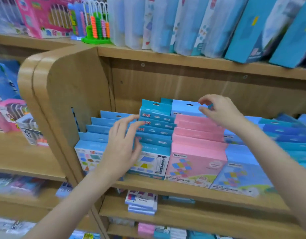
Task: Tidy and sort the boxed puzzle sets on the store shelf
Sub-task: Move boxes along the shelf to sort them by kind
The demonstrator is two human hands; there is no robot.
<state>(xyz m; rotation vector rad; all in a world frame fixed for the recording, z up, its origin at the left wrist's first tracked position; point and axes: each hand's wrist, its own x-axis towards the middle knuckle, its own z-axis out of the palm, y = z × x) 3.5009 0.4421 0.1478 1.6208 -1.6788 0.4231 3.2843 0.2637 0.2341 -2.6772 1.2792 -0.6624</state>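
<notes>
Boxed puzzle sets stand in rows on the middle wooden shelf [166,186]: light blue row [95,135] at left, teal row [155,128], pink row [198,135], then blue boxes [242,171] to the right. Left hand [122,145] reaches over the gap between the light blue and teal rows, fingers spread and relaxed, fingertips touching the teal box tops. Right hand [221,111] hovers above the back of the pink row, thumb and forefinger apart, loosely curled, holding nothing. A bead abacus [97,26] sits on the upper shelf.
</notes>
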